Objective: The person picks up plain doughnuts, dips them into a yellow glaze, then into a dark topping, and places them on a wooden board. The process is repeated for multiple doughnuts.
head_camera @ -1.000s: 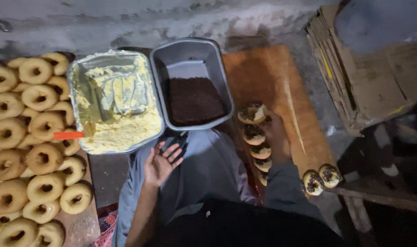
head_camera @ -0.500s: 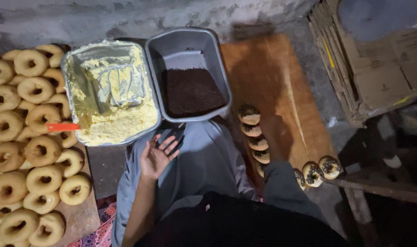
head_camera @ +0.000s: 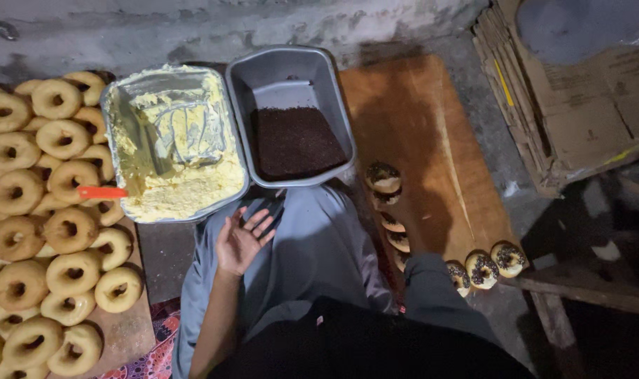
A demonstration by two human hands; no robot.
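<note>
Right hand not visible, hidden past the dark sleeve (head_camera: 439,295) at lower centre, plain doughnuts (head_camera: 25,231) cut off by left edge, spatula blade buried in cream, orange handle (head_camera: 102,191) showing, cardboard stack (head_camera: 579,105) cropped at upper right.

Left of the hand (head_camera: 241,242): some twenty-five plain doughnuts (head_camera: 70,272). Beyond it: two trays (head_camera: 289,64). Right: eight topped doughnuts (head_camera: 482,269).

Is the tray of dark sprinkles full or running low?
Partly full: the sprinkles cover only the near part of the grey tray; its far floor shows bare metal.
</note>
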